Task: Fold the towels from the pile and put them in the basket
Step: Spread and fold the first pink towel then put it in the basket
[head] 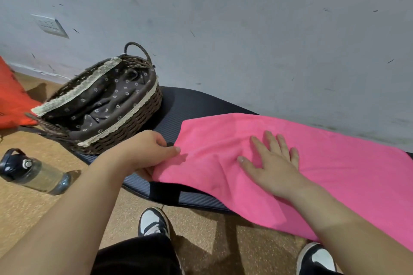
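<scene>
A pink towel lies spread over a dark ribbed mat, its near edge hanging off the front. My left hand pinches the towel's left edge between thumb and fingers. My right hand lies flat on the towel's middle with fingers straight and spread. A brown wicker basket with a flowered dark lining and lace trim stands on the mat's left end, with no towel visible in it.
A grey wall rises right behind the mat. A clear water bottle with a black cap lies on the cork floor at the left. An orange bag sits at the far left. My two shoes stand below the mat.
</scene>
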Available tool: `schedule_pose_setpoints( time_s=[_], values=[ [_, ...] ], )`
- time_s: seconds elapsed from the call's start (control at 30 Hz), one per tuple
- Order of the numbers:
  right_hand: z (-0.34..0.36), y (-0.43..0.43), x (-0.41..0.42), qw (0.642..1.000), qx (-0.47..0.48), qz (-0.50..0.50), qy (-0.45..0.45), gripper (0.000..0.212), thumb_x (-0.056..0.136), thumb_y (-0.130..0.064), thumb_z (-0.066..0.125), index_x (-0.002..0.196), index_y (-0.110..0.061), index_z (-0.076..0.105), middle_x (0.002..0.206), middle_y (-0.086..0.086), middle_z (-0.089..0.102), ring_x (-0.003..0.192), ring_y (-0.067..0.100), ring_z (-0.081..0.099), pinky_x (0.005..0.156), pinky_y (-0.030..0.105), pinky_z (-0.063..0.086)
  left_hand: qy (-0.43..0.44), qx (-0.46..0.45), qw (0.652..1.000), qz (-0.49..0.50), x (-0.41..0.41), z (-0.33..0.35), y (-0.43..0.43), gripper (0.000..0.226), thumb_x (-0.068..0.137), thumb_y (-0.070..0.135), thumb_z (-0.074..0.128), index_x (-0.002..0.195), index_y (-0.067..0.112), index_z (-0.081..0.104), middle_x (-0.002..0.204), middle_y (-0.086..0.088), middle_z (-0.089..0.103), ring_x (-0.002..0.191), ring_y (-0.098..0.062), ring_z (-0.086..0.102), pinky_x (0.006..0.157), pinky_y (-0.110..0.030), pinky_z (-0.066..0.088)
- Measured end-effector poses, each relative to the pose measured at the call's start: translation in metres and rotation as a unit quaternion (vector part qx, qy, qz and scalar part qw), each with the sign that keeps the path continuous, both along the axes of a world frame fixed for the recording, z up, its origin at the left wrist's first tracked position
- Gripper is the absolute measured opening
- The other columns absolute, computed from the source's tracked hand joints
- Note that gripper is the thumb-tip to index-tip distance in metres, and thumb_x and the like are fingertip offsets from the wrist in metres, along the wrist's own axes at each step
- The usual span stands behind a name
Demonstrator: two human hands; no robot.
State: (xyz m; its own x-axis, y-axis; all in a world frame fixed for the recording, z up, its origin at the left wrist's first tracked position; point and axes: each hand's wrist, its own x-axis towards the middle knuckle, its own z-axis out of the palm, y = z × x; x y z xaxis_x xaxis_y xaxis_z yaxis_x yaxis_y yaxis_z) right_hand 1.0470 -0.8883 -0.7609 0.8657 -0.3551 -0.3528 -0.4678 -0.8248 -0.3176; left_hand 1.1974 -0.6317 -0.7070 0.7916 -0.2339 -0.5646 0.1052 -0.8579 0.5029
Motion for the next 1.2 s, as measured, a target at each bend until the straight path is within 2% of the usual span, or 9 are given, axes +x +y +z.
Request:
schedule_pose_setpoints(
  time_s=[0.17, 0.27, 0.33, 0.4, 0.5, 0.6, 0.7, 1.0, 1.2],
  values=[
    [0.001, -0.001, 0.005, 1.0, -0.022, -0.006, -0.018, 0.072, 0.097, -0.074, 0.033, 0.161, -0.052, 0.007, 0.172, -0.004, -0.019, 0.157, 0.031, -0.022, 0.123, 0.062, -0.009, -0.182, -0.047, 0.981, 0.038, 0.02, -0.024, -0.03, 0.043, 0.092, 0.045, 0.07, 0.121, 0.014, 0.066, 0.107, -0.003, 0.07, 0.101, -0.023, 0.066, 0.093, -0.034, 0.051],
    [-0.002, -0.002, 0.005, 0.999, -0.011, 0.001, 0.03, 0.075, 0.097, -0.073, 0.037, 0.159, -0.055, -0.001, 0.17, -0.004, -0.026, 0.155, 0.033, -0.028, 0.122, 0.064, -0.012, -0.146, -0.171, 0.968, 0.114, 0.026, -0.031, -0.061, 0.021, 0.096, 0.044, 0.063, 0.094, 0.023, 0.063, 0.084, -0.002, 0.057, 0.076, -0.02, 0.055, 0.074, -0.034, 0.047],
    [-0.001, -0.004, 0.005, 0.999, 0.0, 0.004, 0.043, 0.078, 0.097, -0.072, 0.041, 0.159, -0.056, -0.003, 0.17, -0.004, -0.027, 0.154, 0.033, -0.029, 0.122, 0.063, -0.012, -0.072, -0.206, 0.956, 0.197, 0.033, -0.031, -0.076, 0.04, 0.098, 0.048, 0.055, 0.075, 0.016, 0.049, 0.061, -0.007, 0.051, 0.052, -0.021, 0.047, 0.052, -0.03, 0.041],
    [0.002, -0.007, 0.004, 0.999, 0.011, 0.011, 0.051, 0.082, 0.096, -0.068, 0.048, 0.159, -0.055, -0.003, 0.17, -0.005, -0.027, 0.155, 0.031, -0.029, 0.123, 0.062, -0.012, 0.011, -0.186, 0.952, 0.244, 0.034, -0.024, -0.084, 0.045, 0.098, 0.055, 0.05, 0.085, 0.012, 0.053, 0.057, -0.013, 0.065, 0.048, -0.021, 0.049, 0.044, -0.021, 0.032],
    [0.005, -0.011, 0.002, 0.998, 0.015, 0.023, 0.058, 0.087, 0.095, -0.066, 0.054, 0.16, -0.053, -0.002, 0.17, -0.006, -0.027, 0.155, 0.029, -0.028, 0.124, 0.06, -0.011, 0.034, -0.094, 0.986, 0.135, 0.029, -0.022, -0.089, 0.049, 0.089, 0.055, 0.063, 0.104, 0.009, 0.06, 0.066, -0.017, 0.076, 0.057, -0.023, 0.052, 0.046, -0.02, 0.03],
    [0.005, -0.013, 0.0, 0.998, 0.019, 0.029, 0.052, 0.089, 0.093, -0.067, 0.055, 0.161, -0.052, 0.0, 0.17, -0.005, -0.026, 0.155, 0.029, -0.027, 0.124, 0.06, -0.011, -0.029, -0.025, 0.999, -0.027, 0.014, -0.025, -0.096, 0.047, 0.084, 0.058, 0.07, 0.083, 0.012, 0.06, 0.064, -0.013, 0.073, 0.049, -0.023, 0.056, 0.042, -0.023, 0.04],
    [0.004, -0.013, 0.0, 0.998, 0.022, 0.03, 0.046, 0.089, 0.092, -0.068, 0.057, 0.161, -0.053, 0.002, 0.171, -0.005, -0.024, 0.156, 0.029, -0.027, 0.124, 0.06, -0.011, -0.121, -0.003, 0.986, -0.118, 0.003, -0.032, -0.102, 0.046, 0.079, 0.057, 0.076, 0.079, 0.012, 0.065, 0.074, -0.002, 0.07, 0.071, -0.024, 0.065, 0.064, -0.036, 0.055],
    [0.003, -0.015, -0.001, 0.998, 0.031, 0.026, 0.039, 0.089, 0.09, -0.07, 0.058, 0.16, -0.054, 0.006, 0.171, -0.007, -0.023, 0.156, 0.027, -0.027, 0.124, 0.059, -0.013, -0.125, -0.184, 0.975, 0.021, 0.015, -0.01, -0.089, 0.016, 0.083, 0.022, 0.084, 0.08, 0.012, 0.072, 0.061, -0.005, 0.065, 0.047, -0.017, 0.054, 0.046, -0.025, 0.041],
    [0.001, -0.014, 0.001, 0.999, 0.026, 0.024, 0.029, 0.089, 0.089, -0.07, 0.058, 0.16, -0.054, 0.008, 0.172, -0.006, -0.018, 0.157, 0.028, -0.024, 0.124, 0.06, -0.012, -0.394, -0.158, 0.905, 0.024, 0.025, -0.007, -0.081, 0.031, 0.089, 0.01, 0.068, 0.118, 0.015, 0.072, 0.129, -0.004, 0.061, 0.118, -0.016, 0.058, 0.099, -0.017, 0.039]
  ],
)
